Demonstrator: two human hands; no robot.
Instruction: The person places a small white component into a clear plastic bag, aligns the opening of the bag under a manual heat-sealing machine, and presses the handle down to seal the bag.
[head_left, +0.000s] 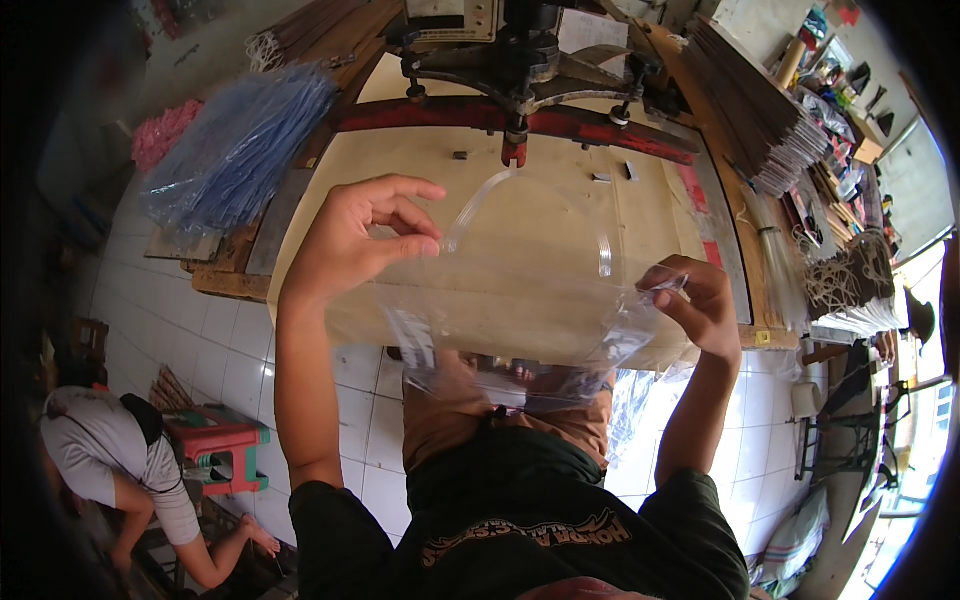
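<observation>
A clear plastic bag (520,325) with a curved clear strip handle (480,200) stretches between my hands, over the near edge of the paper-covered table. My left hand (372,228) pinches its upper left side between the thumb and a curled finger, beside one end of the handle; the index finger stretches out free. At the upper right corner my right hand (695,300) grips the bunched film between thumb and fingers. The handle's top lies just below the red tip (514,152) of a dark metal press (520,75).
Brown paper (330,230) covers the tabletop, with small dark pieces (631,171) on it. Stacked blue plastic (245,150) lies at the left, clear strips (770,250) at the right. A person (130,470) sits low at the lower left, near a red and green stool (220,445).
</observation>
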